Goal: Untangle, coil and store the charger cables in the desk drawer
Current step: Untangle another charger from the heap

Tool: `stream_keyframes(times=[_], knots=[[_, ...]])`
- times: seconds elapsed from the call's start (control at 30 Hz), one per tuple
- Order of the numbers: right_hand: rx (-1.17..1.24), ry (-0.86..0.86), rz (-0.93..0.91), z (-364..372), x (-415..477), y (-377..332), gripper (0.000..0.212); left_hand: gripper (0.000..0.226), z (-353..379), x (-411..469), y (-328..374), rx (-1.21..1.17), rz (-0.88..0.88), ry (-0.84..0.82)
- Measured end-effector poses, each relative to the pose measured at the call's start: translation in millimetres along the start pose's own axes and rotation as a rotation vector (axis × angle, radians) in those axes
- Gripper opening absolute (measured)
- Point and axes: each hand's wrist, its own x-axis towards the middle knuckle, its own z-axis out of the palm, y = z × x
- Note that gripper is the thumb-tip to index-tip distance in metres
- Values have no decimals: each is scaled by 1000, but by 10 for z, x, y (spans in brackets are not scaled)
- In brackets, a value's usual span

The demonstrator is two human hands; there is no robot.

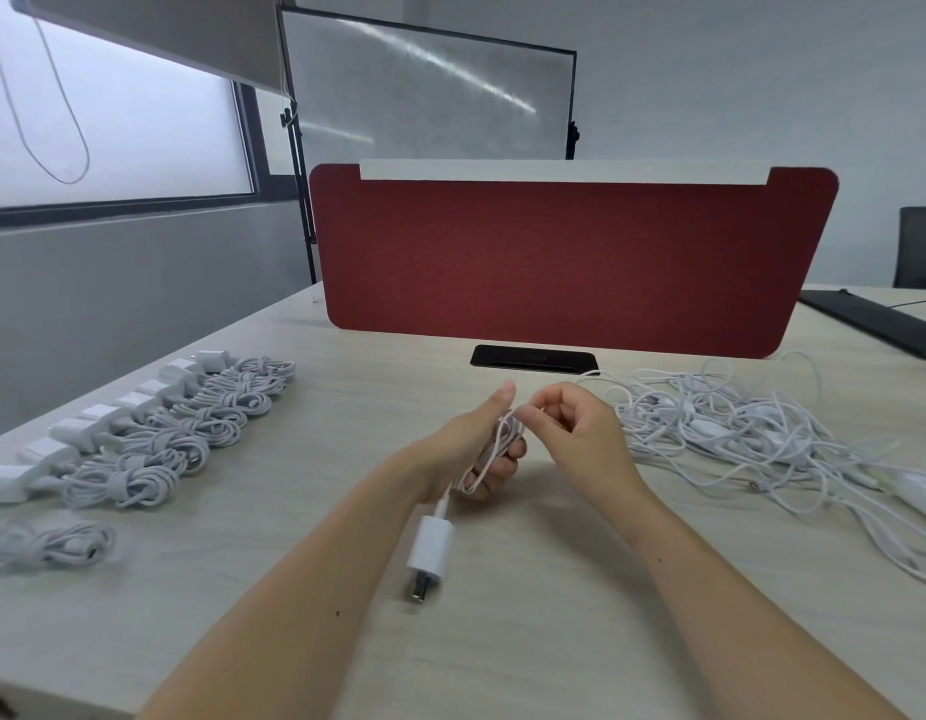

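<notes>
My left hand (471,449) grips loops of a white charger cable (494,444) above the middle of the desk. Its white plug adapter (429,550) hangs below the hand, prongs down. Just to the right, my right hand (575,428) pinches the same cable near the left hand's fingertips. The cable's free end runs right toward a tangled heap of white cables (751,433). Several coiled chargers (190,433) with their adapters lie in a diagonal row on the left. One more coiled cable (50,548) lies nearer the front left edge.
A red fabric divider (570,262) stands across the back of the wooden desk (346,511), with a black cable port (533,356) at its foot. A black flat object (876,319) lies at the far right. No drawer is in view.
</notes>
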Motion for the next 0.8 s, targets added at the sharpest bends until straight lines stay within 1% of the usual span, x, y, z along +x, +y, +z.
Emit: stream_keyframes(times=[0.1,0.2,0.3,0.37,0.47,0.5,0.57,0.63,0.7,0.73,0.77,0.8], knots=[[-24,-31,-13,28,-11,17,10,66,11,9,-10,-41,-18,-61],[-22,-49,-38,42,-13,17,17,53,2,1,-6,-16,10,-91],[-56,-73,3,11,10,55,24,46,-4,-1,-15,-43,39,-70],[-122,-82,35,-16,16,91,23,48,19,34,-32,-10,101,37],[-251,-96,56,-36,-9,98,18,52,80,108,-60,208,250,317],[-299,-105,71,-43,-13,99,16,51,89,131,-68,212,292,400],[-431,-109,81,-66,-24,86,15,49,60,157,-82,104,377,505],[-502,-111,69,-88,-29,77,16,48,7,180,-94,26,416,539],[-515,-147,60,-93,-31,68,15,49,6,181,-84,-11,401,531],[-523,-171,48,-90,-34,63,14,49,9,184,-68,-86,397,517],[-531,-190,33,-85,-34,64,14,50,15,190,-39,-231,395,485],[-544,-202,18,-83,-38,66,14,50,24,196,-5,-449,394,436]])
